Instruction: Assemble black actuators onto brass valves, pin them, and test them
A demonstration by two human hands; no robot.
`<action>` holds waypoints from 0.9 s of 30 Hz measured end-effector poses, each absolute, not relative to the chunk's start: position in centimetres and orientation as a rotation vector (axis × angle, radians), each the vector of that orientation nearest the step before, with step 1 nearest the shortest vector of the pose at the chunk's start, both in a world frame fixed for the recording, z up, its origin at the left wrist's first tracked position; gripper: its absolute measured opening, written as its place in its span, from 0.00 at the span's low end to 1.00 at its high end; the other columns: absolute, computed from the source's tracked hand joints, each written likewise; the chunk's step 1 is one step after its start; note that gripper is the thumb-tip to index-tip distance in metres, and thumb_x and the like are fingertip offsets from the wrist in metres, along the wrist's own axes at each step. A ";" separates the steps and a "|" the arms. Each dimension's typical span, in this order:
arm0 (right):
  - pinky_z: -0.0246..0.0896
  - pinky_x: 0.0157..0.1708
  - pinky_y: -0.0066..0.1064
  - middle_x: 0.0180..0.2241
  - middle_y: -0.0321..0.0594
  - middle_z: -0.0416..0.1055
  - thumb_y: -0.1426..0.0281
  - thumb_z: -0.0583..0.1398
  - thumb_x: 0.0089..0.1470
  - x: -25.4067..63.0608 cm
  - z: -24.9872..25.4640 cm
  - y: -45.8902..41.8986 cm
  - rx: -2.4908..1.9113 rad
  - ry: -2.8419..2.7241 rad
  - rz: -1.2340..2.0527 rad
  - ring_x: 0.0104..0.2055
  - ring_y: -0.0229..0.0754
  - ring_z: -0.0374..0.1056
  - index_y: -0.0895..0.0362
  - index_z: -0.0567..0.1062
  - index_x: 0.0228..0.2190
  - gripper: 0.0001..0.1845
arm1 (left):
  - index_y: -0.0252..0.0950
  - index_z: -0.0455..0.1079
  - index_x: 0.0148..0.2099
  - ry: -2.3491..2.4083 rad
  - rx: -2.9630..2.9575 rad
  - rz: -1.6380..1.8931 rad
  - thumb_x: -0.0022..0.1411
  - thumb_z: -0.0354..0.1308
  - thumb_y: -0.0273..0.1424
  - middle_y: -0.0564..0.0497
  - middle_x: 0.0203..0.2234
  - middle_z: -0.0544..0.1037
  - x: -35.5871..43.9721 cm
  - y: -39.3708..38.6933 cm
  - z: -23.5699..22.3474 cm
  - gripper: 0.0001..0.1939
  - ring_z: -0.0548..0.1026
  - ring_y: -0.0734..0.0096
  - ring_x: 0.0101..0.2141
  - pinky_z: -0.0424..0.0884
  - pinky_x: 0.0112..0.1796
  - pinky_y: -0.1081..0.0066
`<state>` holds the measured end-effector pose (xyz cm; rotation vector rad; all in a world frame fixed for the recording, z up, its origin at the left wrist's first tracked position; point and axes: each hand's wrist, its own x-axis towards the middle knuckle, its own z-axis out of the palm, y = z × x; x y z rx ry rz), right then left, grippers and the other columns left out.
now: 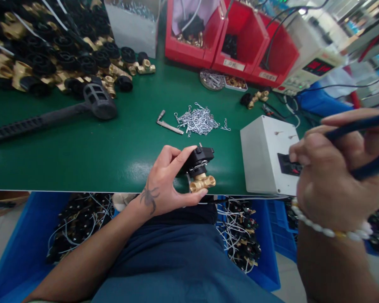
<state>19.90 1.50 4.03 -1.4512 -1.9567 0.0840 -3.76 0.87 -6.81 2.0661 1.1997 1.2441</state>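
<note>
Left hand (164, 181): I grasp one brass valve (201, 170) with black head.
Right hand (328, 168): I grip blue-handled pliers (363, 145).
Red bins (230, 40): three; labels unreadable.

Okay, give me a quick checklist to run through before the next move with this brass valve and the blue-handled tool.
1. Valve held firmly in left hand, thumb and fingers around it: ok.
2. Valve clear of the green table, lifted at its front edge: ok.
3. Right hand gripping the blue-handled tool: ok.
4. Tool tip visible: cannot tell, hidden behind the hand.
5. Metal clips within view, piled mid-table: ok.
6. White box apart from the valve: ok.
</note>
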 end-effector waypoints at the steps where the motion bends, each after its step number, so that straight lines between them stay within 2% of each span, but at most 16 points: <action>1: 0.64 0.33 0.39 0.47 0.47 0.68 0.68 0.51 0.66 19.8 3.7 1.4 -1.421 -1.962 0.079 0.36 0.46 0.69 0.47 0.62 0.57 0.19 | 0.36 0.64 0.64 1.194 2.072 1.240 0.54 0.66 0.42 0.48 0.41 0.68 -3.8 0.9 -6.8 0.37 0.70 0.65 0.39 0.76 0.39 0.64; 4: 0.65 0.28 0.36 0.34 0.41 0.72 0.70 0.57 0.60 19.6 2.9 1.5 -1.412 -2.299 0.279 0.29 0.42 0.69 0.51 0.72 0.46 0.12 | 0.36 0.64 0.64 1.197 2.080 1.247 0.54 0.66 0.41 0.48 0.41 0.68 -3.8 0.9 -6.7 0.37 0.70 0.64 0.40 0.76 0.39 0.63; 6: 0.66 0.29 0.34 0.31 0.38 0.72 0.71 0.60 0.57 19.6 2.9 1.5 -1.435 -2.371 0.343 0.29 0.41 0.70 0.52 0.74 0.40 0.08 | 0.36 0.64 0.64 1.203 2.072 1.239 0.54 0.66 0.41 0.48 0.41 0.68 -3.8 0.8 -6.7 0.37 0.70 0.64 0.40 0.76 0.39 0.63; 10: 0.66 0.33 0.36 0.42 0.41 0.71 0.70 0.57 0.63 19.6 2.6 1.5 -1.406 -1.794 0.020 0.33 0.41 0.69 0.49 0.70 0.49 0.12 | 0.35 0.64 0.64 1.178 2.048 1.249 0.54 0.66 0.41 0.48 0.41 0.67 -3.7 0.8 -6.8 0.37 0.69 0.64 0.40 0.76 0.39 0.63; 12: 0.64 0.31 0.36 0.42 0.41 0.70 0.70 0.55 0.64 19.7 2.1 1.6 -1.335 -1.824 0.015 0.32 0.41 0.68 0.48 0.68 0.52 0.15 | 0.35 0.65 0.64 1.171 2.056 1.250 0.54 0.66 0.41 0.48 0.41 0.67 -3.8 0.8 -6.8 0.37 0.69 0.64 0.40 0.76 0.39 0.63; 15: 0.63 0.28 0.34 0.34 0.39 0.73 0.73 0.58 0.60 20.1 2.1 1.9 -1.309 -2.322 0.236 0.29 0.41 0.68 0.51 0.73 0.45 0.12 | 0.34 0.64 0.64 1.183 2.073 1.232 0.54 0.66 0.41 0.48 0.41 0.68 -3.8 0.9 -6.8 0.37 0.69 0.64 0.40 0.76 0.40 0.63; 17: 0.64 0.29 0.34 0.32 0.39 0.73 0.73 0.60 0.58 20.3 2.7 1.9 -1.369 -2.399 0.245 0.28 0.41 0.69 0.53 0.74 0.41 0.08 | 0.35 0.64 0.64 1.190 2.070 1.232 0.54 0.66 0.41 0.48 0.41 0.68 -3.8 0.9 -6.9 0.38 0.69 0.64 0.40 0.76 0.40 0.63; 20: 0.65 0.33 0.38 0.44 0.43 0.72 0.71 0.58 0.62 20.3 3.2 1.6 -1.425 -1.961 -0.029 0.34 0.44 0.70 0.49 0.71 0.48 0.13 | 0.37 0.65 0.64 1.190 2.062 1.256 0.54 0.66 0.42 0.48 0.41 0.68 -3.8 0.9 -6.9 0.38 0.69 0.64 0.40 0.76 0.39 0.63; 22: 0.66 0.33 0.40 0.47 0.44 0.70 0.69 0.54 0.65 20.2 3.0 1.5 -1.361 -1.879 -0.065 0.36 0.47 0.70 0.46 0.67 0.54 0.17 | 0.37 0.65 0.64 1.186 2.071 1.253 0.54 0.66 0.42 0.48 0.41 0.68 -3.8 0.9 -6.9 0.38 0.69 0.64 0.40 0.76 0.39 0.63; 24: 0.65 0.28 0.38 0.40 0.42 0.73 0.70 0.55 0.64 20.0 2.7 1.6 -1.304 -2.116 0.068 0.32 0.45 0.70 0.46 0.70 0.51 0.15 | 0.36 0.64 0.64 1.179 2.083 1.238 0.54 0.66 0.41 0.48 0.41 0.68 -3.8 0.9 -6.8 0.37 0.69 0.64 0.40 0.76 0.40 0.63; 26: 0.64 0.25 0.35 0.31 0.39 0.73 0.71 0.58 0.60 20.0 2.7 1.7 -1.309 -2.388 0.246 0.28 0.42 0.69 0.49 0.74 0.42 0.09 | 0.35 0.64 0.64 1.179 2.084 1.234 0.54 0.66 0.41 0.48 0.41 0.68 -3.9 0.9 -6.7 0.38 0.70 0.64 0.40 0.76 0.40 0.63; 27: 0.64 0.25 0.34 0.30 0.38 0.73 0.72 0.59 0.59 20.1 2.8 1.7 -1.336 -2.407 0.261 0.27 0.41 0.69 0.51 0.74 0.40 0.07 | 0.35 0.64 0.64 1.175 2.082 1.237 0.54 0.66 0.41 0.48 0.41 0.68 -3.8 0.9 -6.7 0.38 0.70 0.64 0.40 0.76 0.40 0.63</action>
